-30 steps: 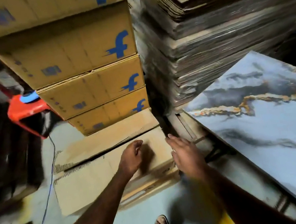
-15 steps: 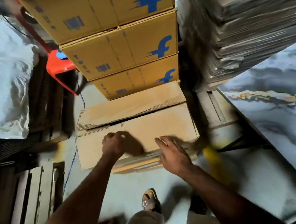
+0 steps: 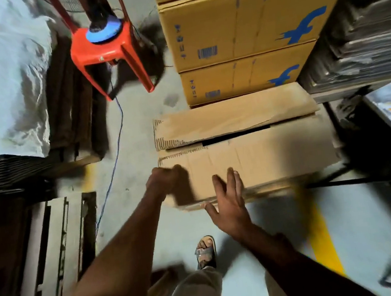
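The left hand (image 3: 166, 178), curled into a blurred fist, rests on the near left corner of the flat cardboard sheet (image 3: 267, 160). The right hand (image 3: 230, 202), fingers spread, touches the sheet's near edge. Beyond both hands stand stacked printed cartons (image 3: 235, 28).

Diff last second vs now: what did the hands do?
Left hand, curled, slid left across the cardboard sheet to its near left corner; grip unclear. Right hand, open, moved from the sheet's right edge to its near edge. Sheet and stacked boxes unmoved.
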`<state>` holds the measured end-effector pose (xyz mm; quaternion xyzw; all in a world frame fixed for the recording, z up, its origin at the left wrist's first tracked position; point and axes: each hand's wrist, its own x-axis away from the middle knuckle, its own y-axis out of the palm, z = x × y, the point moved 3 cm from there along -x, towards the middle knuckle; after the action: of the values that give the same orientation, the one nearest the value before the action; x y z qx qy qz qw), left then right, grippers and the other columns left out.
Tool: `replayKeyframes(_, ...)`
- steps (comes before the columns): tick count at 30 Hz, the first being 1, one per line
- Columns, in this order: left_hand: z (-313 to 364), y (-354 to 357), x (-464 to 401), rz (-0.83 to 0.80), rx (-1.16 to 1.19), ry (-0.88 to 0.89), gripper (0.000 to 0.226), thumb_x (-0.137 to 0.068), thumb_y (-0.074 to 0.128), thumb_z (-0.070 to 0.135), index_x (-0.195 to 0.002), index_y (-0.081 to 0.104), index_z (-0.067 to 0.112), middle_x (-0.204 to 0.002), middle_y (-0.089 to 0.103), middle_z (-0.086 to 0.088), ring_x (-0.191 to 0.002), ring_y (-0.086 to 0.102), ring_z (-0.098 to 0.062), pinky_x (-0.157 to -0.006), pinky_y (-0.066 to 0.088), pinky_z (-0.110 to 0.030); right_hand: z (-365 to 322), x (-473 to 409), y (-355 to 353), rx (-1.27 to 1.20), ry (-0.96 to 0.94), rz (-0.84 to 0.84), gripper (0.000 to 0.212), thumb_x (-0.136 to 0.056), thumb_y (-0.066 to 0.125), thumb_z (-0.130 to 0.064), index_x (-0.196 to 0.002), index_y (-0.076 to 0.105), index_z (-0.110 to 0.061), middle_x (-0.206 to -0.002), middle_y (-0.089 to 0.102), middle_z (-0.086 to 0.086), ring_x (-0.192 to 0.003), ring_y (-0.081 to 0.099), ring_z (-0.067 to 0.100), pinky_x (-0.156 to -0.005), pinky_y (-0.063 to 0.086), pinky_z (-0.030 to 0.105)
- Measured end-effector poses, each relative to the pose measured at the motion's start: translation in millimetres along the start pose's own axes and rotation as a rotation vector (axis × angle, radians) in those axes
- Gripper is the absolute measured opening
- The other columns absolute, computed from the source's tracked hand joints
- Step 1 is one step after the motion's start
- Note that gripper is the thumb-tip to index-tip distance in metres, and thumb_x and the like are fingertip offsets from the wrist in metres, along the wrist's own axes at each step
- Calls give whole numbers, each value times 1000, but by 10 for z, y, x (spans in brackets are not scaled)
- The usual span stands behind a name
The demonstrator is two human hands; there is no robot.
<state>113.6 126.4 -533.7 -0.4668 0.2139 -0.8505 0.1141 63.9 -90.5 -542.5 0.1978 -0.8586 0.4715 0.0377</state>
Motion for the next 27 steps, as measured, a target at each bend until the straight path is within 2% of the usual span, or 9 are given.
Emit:
replayKeyframes(2, 25, 85, 148, -203, 21, -96, 62, -78, 61, 61, -101, 61, 4, -90, 63, -10, -77, 61, -22, -66, 54, -29, 13, 29, 96, -23, 116, 113, 75, -88, 44, -55, -149, 38, -11, -162, 5, 25, -150, -1, 40, -117, 19, 54)
replayKeyframes(4, -51, 32, 74, -322, 32, -180, 72, -92, 37, 71, -93, 59, 3, -84, 63, -13, -76, 62, -25, -64, 53, -28, 28, 95, 174, -54, 208, 178, 76, -88, 44, -56, -150, 36, -13, -162, 1, 25, -150, -3, 41, -115, 21, 58)
replayKeyframes(8, -122, -150, -425, -246, 219, -142, 74, -101, 10, 60, -93, 58, 5, -88, 62, -13, -80, 58, -28, -71, 43, -29, 51, 194, 338, -79, 296, 273, 80, -87, 47, -56, -153, 31, -15, -161, -10, 26, -149, -9, 42, -116, 15, 56)
replayKeyframes(13, 352, -217, -726, -95, 409, 65, 21, -102, 32, 34, -95, 48, 24, -85, 46, 4, -74, 44, -10, -69, 34, -28, -156, 279, 552, -150, 456, 320, 77, -90, 47, -45, -153, 26, -7, -157, -4, 36, -147, -3, 48, -118, 12, 58)
replayKeyframes(17, 652, -128, -1026, -173, 337, 202, 45, -101, 47, 33, -144, 41, 18, -120, 61, -5, -107, 62, -21, -96, 49, -32, -325, 301, 655, -334, 633, 368, 79, -91, 56, -30, -156, 18, -9, -156, -11, 37, -148, -10, 42, -120, 9, 48)
replayKeyframes(19, 659, -128, -1072, -140, 189, 267, 37, -99, 52, 24, -135, 49, 12, -93, 64, -12, -74, 65, -17, -66, 54, -17, -407, 282, 698, -513, 701, 340, 84, -94, 58, -25, -158, 5, -17, -157, -19, 32, -149, -10, 38, -118, 12, 35)
replayKeyframes(21, 618, -136, -1107, -101, 99, 317, 32, -97, 51, 17, -126, 53, 3, -70, 52, -4, -45, 48, -4, -39, 37, -12, -520, 222, 738, -676, 682, 289, 88, -94, 55, -19, -157, -6, -23, -157, -26, 27, -149, -8, 37, -115, 17, 27)
replayKeyframes(24, 634, -165, -1024, -112, 40, 337, 38, -96, 53, 20, -128, 50, -1, -85, 57, -9, -59, 51, -7, -49, 41, -15, -642, 210, 699, -783, 668, 311, 91, -91, 53, -19, -156, -10, -24, -157, -29, 22, -150, -11, 37, -121, 20, 43)
replayKeyframes(27, 764, -233, -766, -113, 55, 361, 41, -95, 57, 23, -130, 47, 3, -99, 63, -12, -70, 54, -8, -58, 44, -16, -678, 319, 449, -789, 625, 445, 85, -95, 57, -18, -157, -1, -15, -160, -11, 24, -148, 5, 33, -114, 8, 19)
